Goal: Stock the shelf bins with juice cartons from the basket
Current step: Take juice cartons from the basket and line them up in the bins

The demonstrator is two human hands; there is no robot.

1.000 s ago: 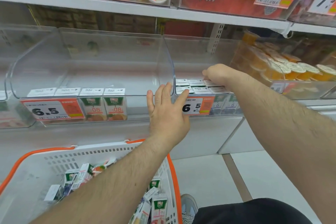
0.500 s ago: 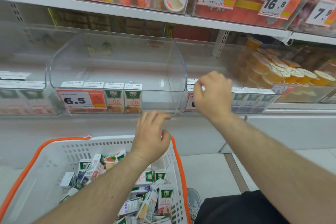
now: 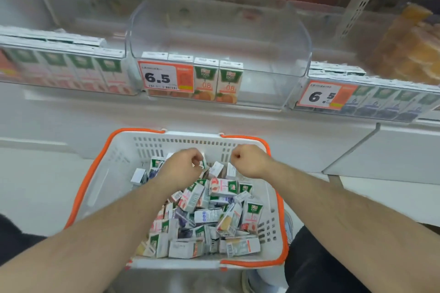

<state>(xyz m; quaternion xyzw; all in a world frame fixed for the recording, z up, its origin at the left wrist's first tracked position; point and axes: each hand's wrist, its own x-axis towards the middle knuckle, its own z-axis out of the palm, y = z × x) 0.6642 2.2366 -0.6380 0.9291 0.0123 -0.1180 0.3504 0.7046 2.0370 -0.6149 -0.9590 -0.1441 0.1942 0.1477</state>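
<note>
White, orange-rimmed basket [image 3: 102,188] on the floor, heaped with loose juice cartons [image 3: 214,216]. Left hand [image 3: 182,169] pinches a carton at the far wall; right hand [image 3: 250,160] fisted beside it, contents unclear. Beyond, middle shelf bin [image 3: 273,59] holds four upright cartons at its left front.

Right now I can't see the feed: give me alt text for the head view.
Both hands reach into a white basket with orange rim, full of jumbled juice cartons: the left hand curls around a carton, the right hand is fisted above the pile. On the shelf beyond, the middle clear bin holds one short row of orange-juice cartons.
</note>
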